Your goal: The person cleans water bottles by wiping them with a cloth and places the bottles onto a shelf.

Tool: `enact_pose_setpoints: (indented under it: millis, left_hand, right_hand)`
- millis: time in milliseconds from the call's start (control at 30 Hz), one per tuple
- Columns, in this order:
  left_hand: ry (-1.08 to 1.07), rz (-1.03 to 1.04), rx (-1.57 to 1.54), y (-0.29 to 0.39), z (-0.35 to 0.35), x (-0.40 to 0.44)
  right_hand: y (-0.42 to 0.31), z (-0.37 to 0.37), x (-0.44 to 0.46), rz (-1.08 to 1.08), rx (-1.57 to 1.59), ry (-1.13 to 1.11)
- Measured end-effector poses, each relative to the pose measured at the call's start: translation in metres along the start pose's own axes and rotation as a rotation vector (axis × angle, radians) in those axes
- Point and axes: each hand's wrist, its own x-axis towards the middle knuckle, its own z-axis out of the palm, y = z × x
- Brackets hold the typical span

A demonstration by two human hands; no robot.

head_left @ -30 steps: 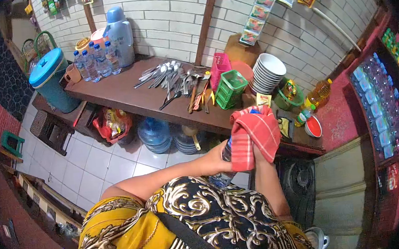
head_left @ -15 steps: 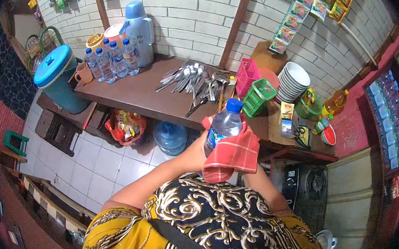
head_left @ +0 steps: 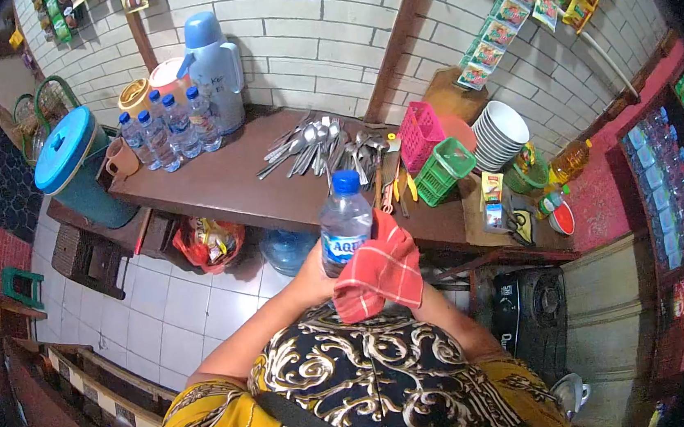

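Note:
My left hand (head_left: 313, 282) is wrapped round the lower half of a clear plastic water bottle (head_left: 347, 213) with a blue cap and a blue label. The bottle stands nearly upright in front of my chest. A red checked cloth (head_left: 382, 274) lies against the bottle's right side and hangs over its lower part. My right hand (head_left: 428, 302) holds the cloth to the bottle; the cloth covers its fingers, and only the wrist area shows.
Several water bottles (head_left: 179, 128), a blue thermos (head_left: 218, 77) and piled spoons and forks (head_left: 307, 145) sit on the brown counter (head_left: 216, 184). Pink (head_left: 419, 136) and green baskets (head_left: 443, 172) and stacked white bowls (head_left: 502, 136) stand to the right. A stove (head_left: 529, 315) is lower right.
Both hands have shifted slightly left and down with the bottle and cloth. The bottle is more upright, and its label now faces me. The camera view has turned a little.

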Motion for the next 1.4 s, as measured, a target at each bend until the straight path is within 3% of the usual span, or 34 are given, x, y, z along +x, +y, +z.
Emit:
enact_pose_setpoints:
  millis: [133, 233, 267, 467, 500, 567, 667, 700, 767, 800, 867, 900, 967, 1000, 1067, 1100, 1133, 1200, 1300, 1333, 1367, 1400]
  left_hand:
    - [0.203, 0.101, 0.041, 0.021, 0.000, 0.015]
    - [0.400, 0.001, 0.119, 0.048, -0.006, 0.027]
    - [0.485, 0.104, 0.025, 0.047, -0.005, 0.037]
    - [0.494, 0.149, 0.104, 0.052, 0.008, 0.079]
    - [0.462, 0.117, 0.166, 0.053, 0.013, 0.084]
    - [0.410, 0.090, 0.308, 0.048, 0.011, 0.094]
    - [0.337, 0.035, 0.443, 0.025, -0.006, 0.105]
    - [0.320, 0.031, 0.494, 0.020, -0.013, 0.111]
    - [0.321, 0.014, 0.499, 0.017, -0.017, 0.115]
    - [0.322, 0.043, 0.560, 0.016, -0.019, 0.115]
    - [0.295, 0.127, 0.715, 0.018, -0.027, 0.116]
    - [0.299, 0.127, 0.708, 0.019, -0.029, 0.116]
    - [0.269, 0.068, 0.488, 0.026, -0.035, 0.115]
    - [0.284, 0.098, 0.469, 0.029, -0.038, 0.114]
    - [0.325, 0.105, 0.391, 0.047, -0.044, 0.112]
    - [0.349, 0.067, 0.371, 0.056, -0.051, 0.110]
    - [0.355, 0.024, 0.325, 0.056, -0.065, 0.108]
    - [0.327, -0.049, 0.207, 0.061, -0.094, 0.105]
    - [0.184, -0.136, 0.208, 0.071, -0.141, 0.100]
    - [0.125, -0.176, 0.107, 0.078, -0.143, 0.101]
    - [0.045, -0.171, 0.105, 0.078, -0.151, 0.104]
    - [-0.050, -0.186, 0.076, 0.102, -0.130, 0.107]
  right_hand:
    - [0.003, -0.004, 0.029, 0.054, 0.134, -0.058]
    - [0.010, -0.024, 0.023, 0.080, 0.252, -0.090]
    - [0.012, -0.020, 0.032, 0.088, 0.284, -0.102]
    - [0.018, -0.023, 0.067, 0.184, 0.411, -0.225]
    - [0.023, -0.029, 0.089, 0.360, 0.673, -0.334]
    - [0.021, -0.028, 0.094, 0.220, 0.541, -0.164]
    - [0.120, -0.083, 0.105, 0.205, 0.470, -0.433]
    - [0.104, -0.083, 0.118, 0.370, 0.801, -0.592]
    - [0.059, -0.073, 0.115, 0.527, 0.895, -0.491]
    - [0.063, -0.077, 0.111, 0.370, 0.595, -0.346]
    - [0.053, -0.082, 0.115, -0.335, -0.494, -0.471]
    - [0.011, -0.068, 0.098, -0.210, -0.400, -0.331]
    - [0.043, -0.059, 0.123, 0.503, 0.722, -0.175]
    - [0.034, -0.062, 0.117, 0.586, 0.587, -0.049]
    - [0.034, -0.052, 0.132, 0.439, 0.266, -0.048]
    - [0.030, -0.036, 0.132, 0.196, 0.185, 0.010]
    - [0.003, -0.021, 0.130, 0.338, 0.007, 0.030]
    - [0.020, -0.018, 0.153, -0.204, -0.371, -0.012]
    - [-0.011, -0.010, 0.162, -0.657, -1.384, 0.070]
    - [0.007, -0.019, 0.171, -0.762, -0.962, 0.065]
    - [0.012, -0.018, 0.173, -0.457, -0.503, -0.046]
    - [-0.014, -0.016, 0.180, -0.886, -1.211, 0.013]
